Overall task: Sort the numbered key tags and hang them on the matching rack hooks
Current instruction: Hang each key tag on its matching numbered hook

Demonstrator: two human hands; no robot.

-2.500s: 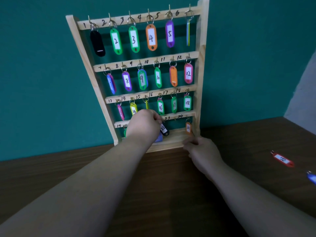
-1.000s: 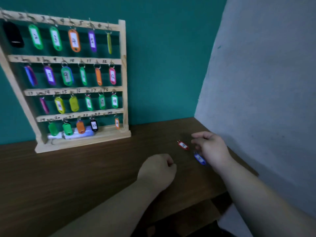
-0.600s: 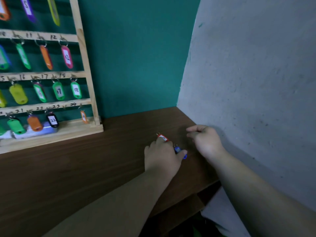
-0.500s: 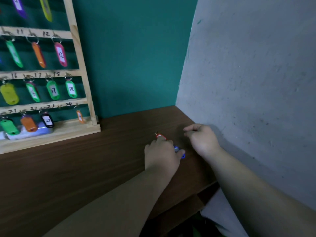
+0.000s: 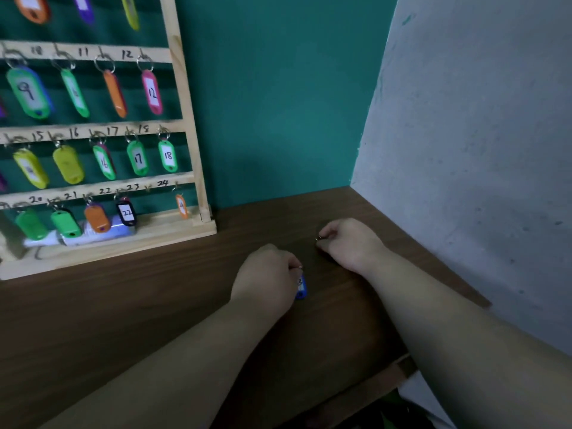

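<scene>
Blue tag [image 5: 301, 287] sits at four o'clock of the left hand [image 5: 266, 275], pinched by its ring, long axis toward six. Beside it, the right hand [image 5: 351, 243] clenches a metal ring [image 5: 318, 238], probably another tag's. From both, the rack [image 5: 185, 119] lies at ten o'clock, nearer the left hand.

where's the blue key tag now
Head view, centre: the blue plastic key tag is pinched by the left hand on the brown wooden table, left of the right hand.
</scene>
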